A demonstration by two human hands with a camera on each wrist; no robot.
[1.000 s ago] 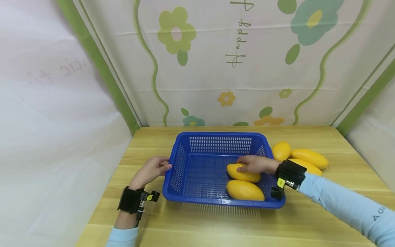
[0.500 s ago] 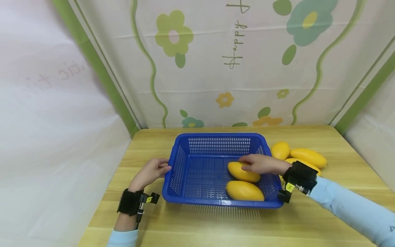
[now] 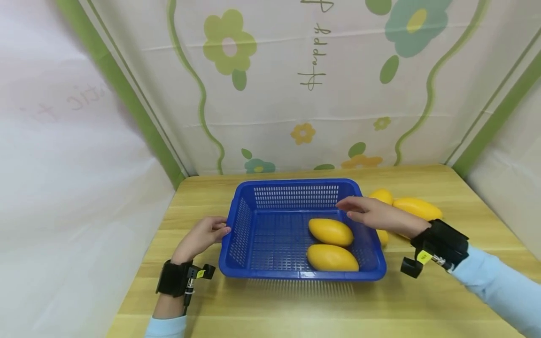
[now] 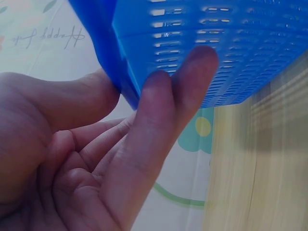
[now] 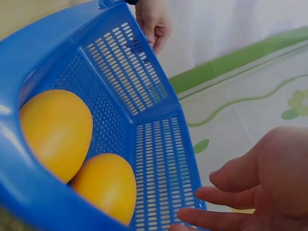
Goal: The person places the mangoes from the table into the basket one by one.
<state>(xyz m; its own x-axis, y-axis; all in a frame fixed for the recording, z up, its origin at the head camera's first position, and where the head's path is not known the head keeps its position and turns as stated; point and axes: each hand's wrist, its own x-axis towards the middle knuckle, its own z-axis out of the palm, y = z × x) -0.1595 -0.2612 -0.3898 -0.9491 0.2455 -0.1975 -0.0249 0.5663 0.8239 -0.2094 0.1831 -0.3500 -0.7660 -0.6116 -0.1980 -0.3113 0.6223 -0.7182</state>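
A blue plastic basket (image 3: 270, 274) with slotted walls stands on the table. My left hand (image 3: 202, 240) pinches its left rim, the thumb on the rim and fingers against the outer wall (image 4: 231, 53). Two yellow mangoes lie side by side in the basket's right half: a rear mango (image 3: 331, 232) and a front mango (image 3: 332, 258). Over the right rim hovers my right hand (image 3: 376, 215), fingers loosely extended and nothing in them. In the right wrist view, both mangoes (image 5: 57, 132) are apart from the fingers (image 5: 216, 219).
Right of the basket, more mangoes lie on the wooden table (image 3: 456, 281), among them a mango (image 3: 417, 207) at the back. My right hand and forearm partly cover that group. A patterned curtain (image 3: 274, 94) stands behind the table, with white sheets at both sides.
My right hand has let go of the rear mango, leaving it in the basket, and has moved up and right to the right rim. The left hand keeps its hold on the basket.
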